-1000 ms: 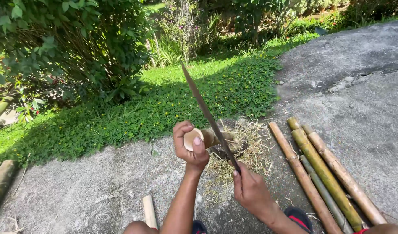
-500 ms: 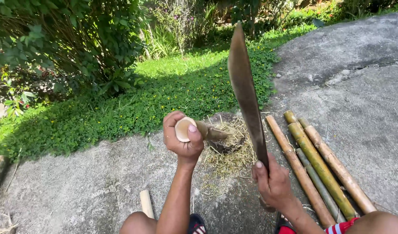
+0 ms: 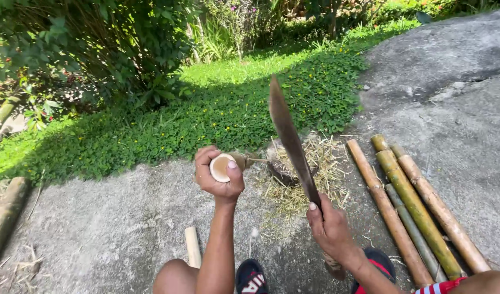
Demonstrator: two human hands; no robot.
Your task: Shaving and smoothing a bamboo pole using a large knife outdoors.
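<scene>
Head: machete [image 3: 291, 142] lower, tilted left than before; bamboo piece [image 3: 224, 166] unchanged.

No packages, labels, signs, screens anywhere in view.

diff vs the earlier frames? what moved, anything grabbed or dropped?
The right hand has lifted the machete off the bamboo piece, from low across it to raised, tip up. The left hand keeps gripping the bamboo piece. Nothing grabbed or dropped. The bamboo poles lie unmoved.
</scene>
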